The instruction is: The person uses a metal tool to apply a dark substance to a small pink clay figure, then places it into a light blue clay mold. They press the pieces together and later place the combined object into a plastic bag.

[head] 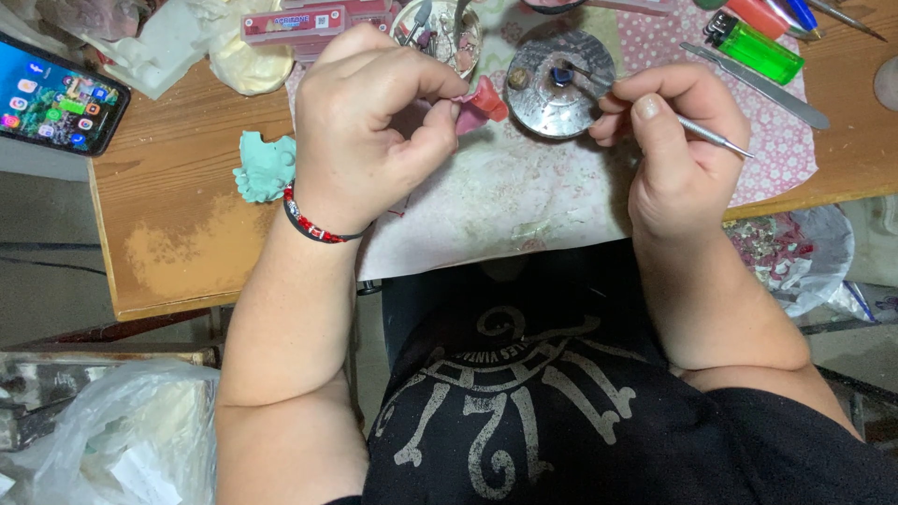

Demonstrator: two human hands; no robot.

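While both hands grip, left (374,112) a red figure (482,101), right (669,140) a metal pick (716,138), over a cluttered wooden table (178,215)

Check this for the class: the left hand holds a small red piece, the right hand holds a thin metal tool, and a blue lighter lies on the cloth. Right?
Not quite. The head view shows the lighter is green, not blue. The left hand does hold the red piece, and the right hand the thin metal tool.

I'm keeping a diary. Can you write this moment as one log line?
left hand: holds red wax piece | right hand: holds metal pick, tip at round tin
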